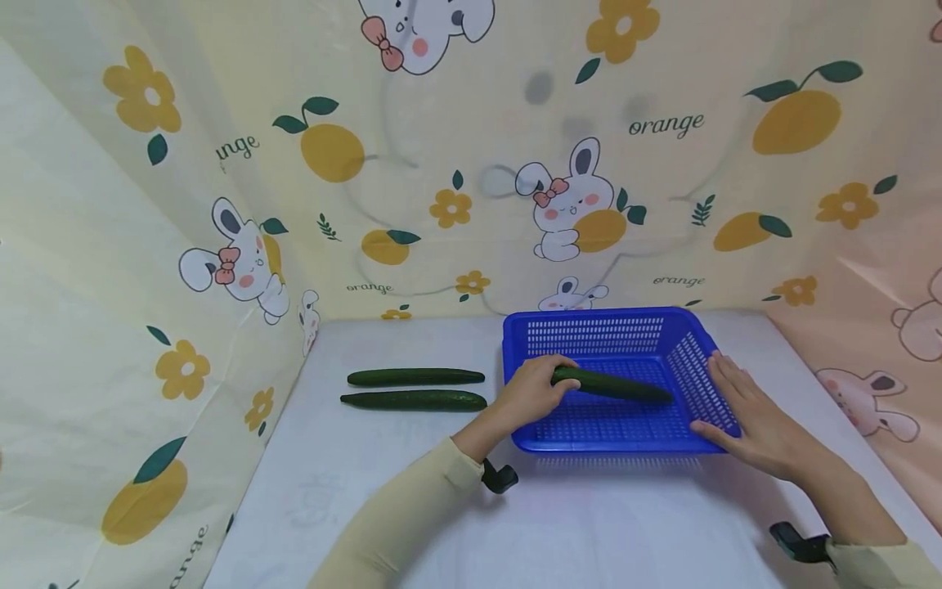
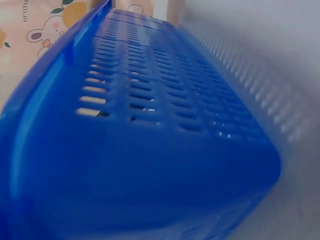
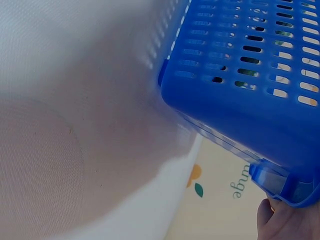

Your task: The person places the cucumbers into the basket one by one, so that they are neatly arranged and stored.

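Observation:
In the head view my left hand [image 1: 531, 391] grips one end of a dark green cucumber [image 1: 621, 386], which slants across the inside of a blue plastic basket [image 1: 611, 446]. Whether its far end touches the basket floor I cannot tell. My right hand [image 1: 761, 425] lies against the basket's right side, fingers straight and thumb at the front corner. Left of the basket, two more cucumbers lie side by side, a farther one [image 1: 415, 377] and a nearer one [image 1: 414, 400]. The left wrist view shows the basket's slotted wall [image 2: 140, 165] but not the hand.
A white table [image 1: 353, 499] bears everything. Behind it and at both sides hangs a printed curtain [image 1: 471, 164] with rabbits and oranges. Dark wrist cameras sit on the left wrist [image 1: 500, 477] and the right wrist [image 1: 798, 544].

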`<state>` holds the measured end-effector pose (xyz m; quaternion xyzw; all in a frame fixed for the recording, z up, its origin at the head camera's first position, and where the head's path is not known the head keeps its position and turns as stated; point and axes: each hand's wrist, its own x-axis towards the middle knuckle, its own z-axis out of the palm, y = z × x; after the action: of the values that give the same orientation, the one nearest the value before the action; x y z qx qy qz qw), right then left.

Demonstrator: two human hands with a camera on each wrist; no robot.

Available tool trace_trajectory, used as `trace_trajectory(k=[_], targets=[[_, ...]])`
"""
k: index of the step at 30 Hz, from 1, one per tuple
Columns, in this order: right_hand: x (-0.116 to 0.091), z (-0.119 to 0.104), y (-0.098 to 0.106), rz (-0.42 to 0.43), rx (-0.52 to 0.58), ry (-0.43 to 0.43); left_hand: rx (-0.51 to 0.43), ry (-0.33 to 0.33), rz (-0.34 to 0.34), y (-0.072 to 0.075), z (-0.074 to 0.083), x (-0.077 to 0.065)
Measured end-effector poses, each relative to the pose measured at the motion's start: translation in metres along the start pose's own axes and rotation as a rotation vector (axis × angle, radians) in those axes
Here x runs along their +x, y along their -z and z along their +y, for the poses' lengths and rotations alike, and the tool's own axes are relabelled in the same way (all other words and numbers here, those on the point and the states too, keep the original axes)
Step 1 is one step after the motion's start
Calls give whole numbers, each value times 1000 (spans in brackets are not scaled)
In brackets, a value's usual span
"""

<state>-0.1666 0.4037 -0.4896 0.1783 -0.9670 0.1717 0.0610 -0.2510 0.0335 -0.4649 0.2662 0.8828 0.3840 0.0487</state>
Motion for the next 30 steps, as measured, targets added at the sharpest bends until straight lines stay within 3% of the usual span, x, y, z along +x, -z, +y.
trace_trajectory(k=[10, 15, 22, 30], targets=[[0, -2, 1, -16, 10, -25, 8, 39, -47, -18, 4, 7], [-1, -1, 1, -10, 10, -14, 117, 31, -98, -16, 3, 9], [-2, -1, 1, -4, 7, -13, 369, 11, -175, -10, 4, 14], [0, -2, 2, -23, 29, -34, 439, 63, -217, -13, 4, 16]])
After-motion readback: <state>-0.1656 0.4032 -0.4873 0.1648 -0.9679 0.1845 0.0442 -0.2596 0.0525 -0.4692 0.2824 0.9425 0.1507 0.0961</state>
